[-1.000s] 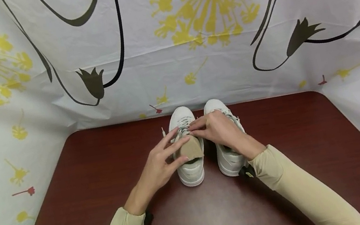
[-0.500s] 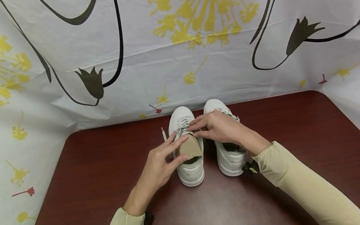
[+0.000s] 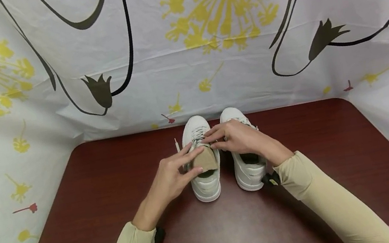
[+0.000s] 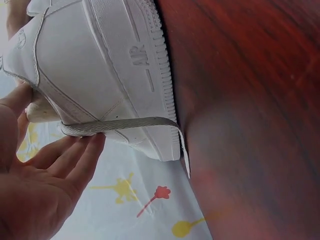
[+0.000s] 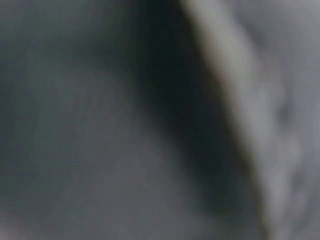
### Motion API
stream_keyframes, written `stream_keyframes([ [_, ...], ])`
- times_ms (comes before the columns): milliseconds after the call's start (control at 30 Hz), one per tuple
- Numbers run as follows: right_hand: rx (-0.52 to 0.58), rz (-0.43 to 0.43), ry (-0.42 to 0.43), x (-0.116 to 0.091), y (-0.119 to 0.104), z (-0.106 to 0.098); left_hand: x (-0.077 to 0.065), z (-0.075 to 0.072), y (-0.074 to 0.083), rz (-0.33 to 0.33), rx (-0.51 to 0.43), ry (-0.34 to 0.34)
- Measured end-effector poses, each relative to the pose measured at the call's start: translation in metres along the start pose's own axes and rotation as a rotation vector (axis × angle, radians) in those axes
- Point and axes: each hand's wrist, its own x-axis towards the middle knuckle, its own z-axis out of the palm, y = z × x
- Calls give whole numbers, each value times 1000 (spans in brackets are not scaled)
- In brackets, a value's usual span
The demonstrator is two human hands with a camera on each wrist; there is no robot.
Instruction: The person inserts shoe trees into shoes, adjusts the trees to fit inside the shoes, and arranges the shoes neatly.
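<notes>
Two white sneakers stand side by side, toes away from me. The left sneaker has its tan-lined tongue folded back toward the heel. My left hand spreads over it, index finger and thumb touching the tongue. In the left wrist view, the other fingertips of that left hand meet the eyelet edge, where a flat white shoelace hangs down the side. My right hand reaches across the right sneaker, fingertips at the left sneaker's lacing; I cannot tell whether they pinch the lace.
The sneakers stand at the far edge of a dark red wooden table. Behind it and at both sides hangs a white sheet with yellow and dark flower prints. The right wrist view is blurred, filled by a dark area and a pale edge.
My right wrist has moved slightly right and its thumb has drawn back a little from the index finger. The left fingers have shifted slightly left. The sneakers stay put.
</notes>
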Motion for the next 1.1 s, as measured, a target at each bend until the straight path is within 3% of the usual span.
stream_keyframes([
  [367,-5,-1,2,2,-2,-1,5,0,-2,29,41,45],
  [633,0,13,8,1,0,2,7,-6,-1,24,34,-38],
  [833,12,6,19,1,0,3,8,-13,-1,-30,38,-133],
  [1100,17,-10,37,3,-1,4,12,-13,-5,-12,111,-117],
])
